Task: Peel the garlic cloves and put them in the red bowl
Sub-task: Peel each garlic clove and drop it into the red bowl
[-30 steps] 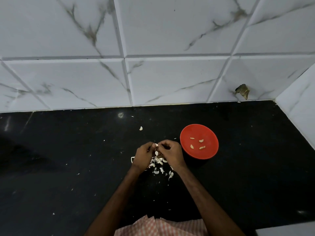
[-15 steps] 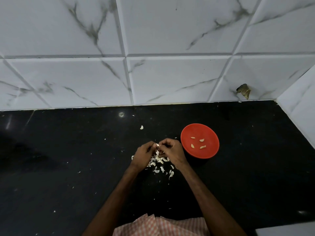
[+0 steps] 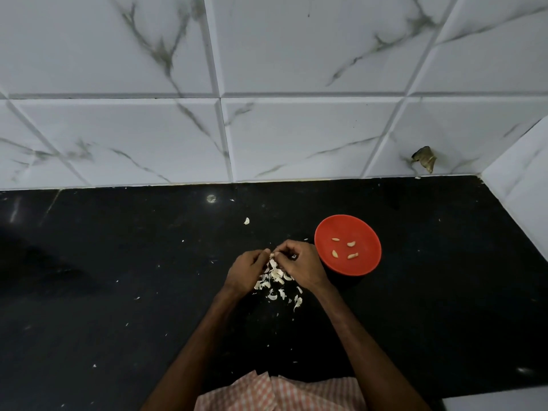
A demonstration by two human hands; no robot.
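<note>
Left hand: the left hand (image 3: 249, 271) is just below the middle of the frame, fingers curled inward, and its tips pinch one end of a small garlic clove (image 3: 272, 256).
Right hand: the right hand (image 3: 299, 265) meets it from the right with fingers bent, pinching the same clove; most of the clove is hidden between the fingertips.
Step in hand: this looks like skin being picked off one clove above the table (image 3: 118, 262).
Red bowl: the red bowl (image 3: 366, 229) stands just right of the right hand, near it but apart.
Done so far: four peeled cloves (image 3: 351, 244) lie scattered on the bowl's floor.
Pile: a pile (image 3: 275, 280) of pale pieces lies under and just below the hands. It seems mostly loose skin, and whether unpeeled cloves remain in it cannot be told.
Stray piece: one stray piece (image 3: 246, 221) lies above and left of the hands, well apart from the pile.
Left to do: finish this clove, drop it in the bowl, then work through any cloves that remain.
Progress: judged partway, how far is unclear.
Background: a tiled wall (image 3: 296, 129) fills the upper frame.
</note>
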